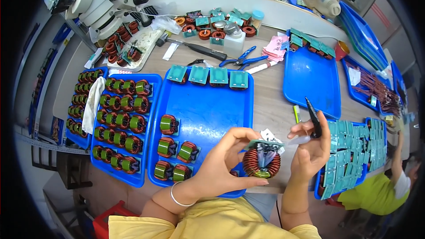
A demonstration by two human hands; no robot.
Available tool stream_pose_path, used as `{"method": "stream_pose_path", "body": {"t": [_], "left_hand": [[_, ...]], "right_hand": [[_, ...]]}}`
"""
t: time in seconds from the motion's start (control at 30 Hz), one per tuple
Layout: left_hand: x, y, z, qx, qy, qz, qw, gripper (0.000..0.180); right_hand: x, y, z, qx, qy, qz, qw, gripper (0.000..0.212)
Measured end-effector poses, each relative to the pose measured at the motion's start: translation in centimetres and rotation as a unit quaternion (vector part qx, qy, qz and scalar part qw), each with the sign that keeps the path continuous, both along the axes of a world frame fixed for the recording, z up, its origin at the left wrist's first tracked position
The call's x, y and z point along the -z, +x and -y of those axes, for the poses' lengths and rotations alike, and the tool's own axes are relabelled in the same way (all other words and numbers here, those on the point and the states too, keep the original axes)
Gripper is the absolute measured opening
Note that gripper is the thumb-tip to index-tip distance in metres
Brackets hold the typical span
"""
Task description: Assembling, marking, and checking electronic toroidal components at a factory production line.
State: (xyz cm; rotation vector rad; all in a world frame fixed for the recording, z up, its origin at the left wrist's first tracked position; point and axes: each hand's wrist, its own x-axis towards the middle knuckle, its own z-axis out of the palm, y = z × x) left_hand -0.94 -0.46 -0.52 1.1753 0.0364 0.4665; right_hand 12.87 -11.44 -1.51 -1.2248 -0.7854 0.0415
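In front of my chest, my left hand grips a copper-wound ring coil mounted on a small green circuit board. The coil's open centre faces up, with pale purplish material inside it. To its right, my right hand is closed around a slim black pointed tool, probably tweezers, whose tip points up and away. A translucent whitish piece sticks out from the right fingers toward the board; its kind is unclear. Beneath the left hand lies a blue tray with several coils and boards.
On the left, another blue tray carries rows of coils, a white cloth beside it. Behind are a hammer, blue pliers and a microscope. To the right stand a blue tray and stacked green boards. A co-worker sits at right.
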Motion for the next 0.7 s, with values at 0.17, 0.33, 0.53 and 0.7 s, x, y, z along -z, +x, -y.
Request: {"method": "stream_pose_path", "body": {"t": [0.17, 0.33, 0.53, 0.7], "left_hand": [[-1.0, -0.1, -0.5, -0.006, 0.009, -0.01, 1.0, 0.069], [-0.8, -0.1, -0.8, -0.014, 0.091, 0.014, 0.996, 0.068], [-0.9, -0.2, -0.9, -0.063, 0.151, -0.019, 0.986, 0.071], [-0.7, -0.2, -1.0, -0.064, 0.177, -0.027, 0.982, 0.069]], "right_hand": [[0.8, -0.4, 0.4, -0.055, -0.007, 0.018, 0.998, 0.086], [0.8, -0.1, 0.4, -0.16, 0.0, 0.113, 0.981, 0.095], [-0.1, -0.4, 0.2, -0.202, -0.002, 0.151, 0.968, 0.094], [0.4, -0.8, 0.8, -0.17, -0.015, 0.155, 0.973, 0.099]]}}
